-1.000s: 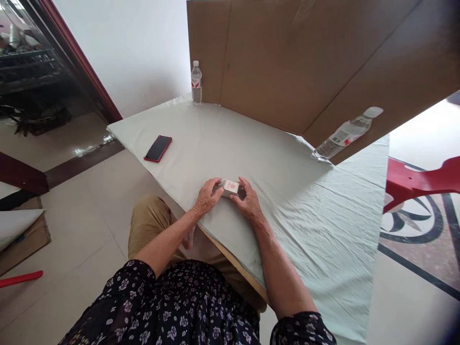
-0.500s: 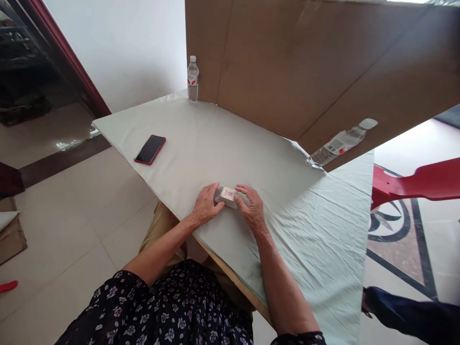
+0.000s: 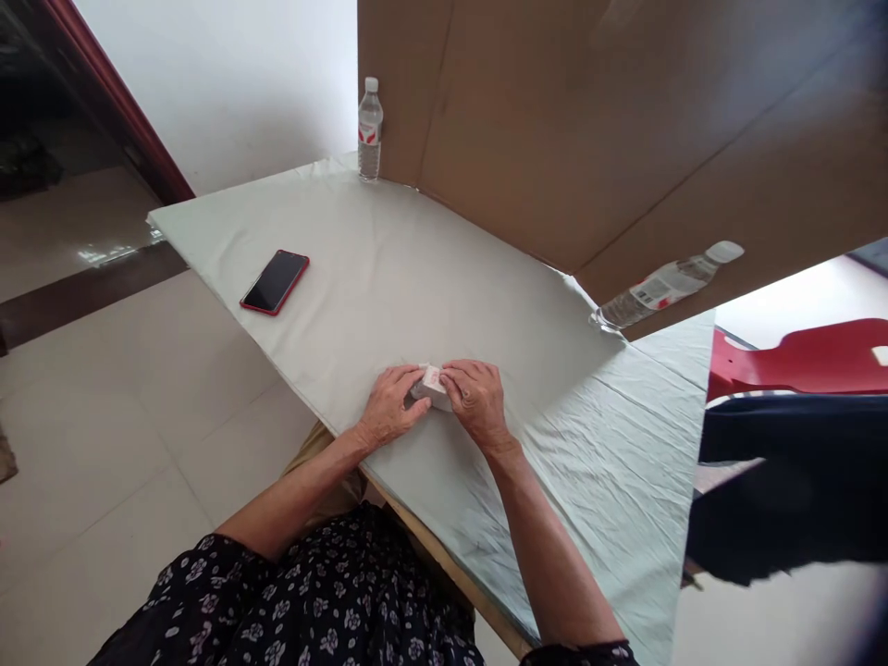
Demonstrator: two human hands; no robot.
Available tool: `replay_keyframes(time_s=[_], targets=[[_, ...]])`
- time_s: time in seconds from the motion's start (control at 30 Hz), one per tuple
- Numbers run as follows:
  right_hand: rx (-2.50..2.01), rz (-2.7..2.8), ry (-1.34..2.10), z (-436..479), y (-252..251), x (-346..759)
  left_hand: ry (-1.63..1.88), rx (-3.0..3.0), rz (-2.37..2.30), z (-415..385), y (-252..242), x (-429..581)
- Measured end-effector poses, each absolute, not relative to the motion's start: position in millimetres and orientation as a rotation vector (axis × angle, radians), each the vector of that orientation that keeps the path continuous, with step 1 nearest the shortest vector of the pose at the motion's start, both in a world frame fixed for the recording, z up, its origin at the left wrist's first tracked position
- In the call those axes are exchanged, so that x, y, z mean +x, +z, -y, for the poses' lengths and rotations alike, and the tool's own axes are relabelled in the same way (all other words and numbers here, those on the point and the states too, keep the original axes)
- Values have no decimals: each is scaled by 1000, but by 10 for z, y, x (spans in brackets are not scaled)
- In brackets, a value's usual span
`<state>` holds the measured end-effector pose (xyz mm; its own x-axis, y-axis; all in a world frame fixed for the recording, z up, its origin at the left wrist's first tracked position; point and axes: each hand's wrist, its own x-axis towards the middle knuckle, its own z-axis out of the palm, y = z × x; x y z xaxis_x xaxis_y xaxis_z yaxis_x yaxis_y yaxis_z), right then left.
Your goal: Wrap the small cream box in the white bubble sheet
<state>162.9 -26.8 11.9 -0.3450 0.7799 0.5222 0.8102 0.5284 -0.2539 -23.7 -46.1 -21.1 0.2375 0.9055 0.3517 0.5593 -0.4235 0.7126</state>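
Note:
A small white box with red print on its top [image 3: 433, 377] rests near the front edge of the cloth-covered table. Something clear and shiny, like plastic, shows at its left end, partly hidden. My left hand [image 3: 395, 407] curls around that end, fingers behind and thumb in front. From the right, my right hand [image 3: 475, 398] grips the box with bent fingers and thumb, covering its right end. What exactly the box contains I cannot make out.
A phone in a red case [image 3: 276, 281] lies to the left. One water bottle [image 3: 370, 129] stands at the back; another bottle [image 3: 662, 287] leans against the brown cardboard panel [image 3: 527, 139]. On the right are a red chair [image 3: 819, 356] and a person's dark-clothed leg [image 3: 783, 490].
My right hand has closed in on the box, its fingers now bent over the right end. A person's dark-clothed leg has come further into view on the right. The view has shifted slightly.

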Motion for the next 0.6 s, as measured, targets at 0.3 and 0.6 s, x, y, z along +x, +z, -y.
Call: replay_keyframes(time_s=[0.3, 0.6], targets=[[-1368, 2124, 190, 149, 144, 1595, 1037, 1876, -1469, 427, -93, -136], [-1388, 2090, 285, 33, 310, 1650, 816, 1737, -1345, 326, 89, -65]])
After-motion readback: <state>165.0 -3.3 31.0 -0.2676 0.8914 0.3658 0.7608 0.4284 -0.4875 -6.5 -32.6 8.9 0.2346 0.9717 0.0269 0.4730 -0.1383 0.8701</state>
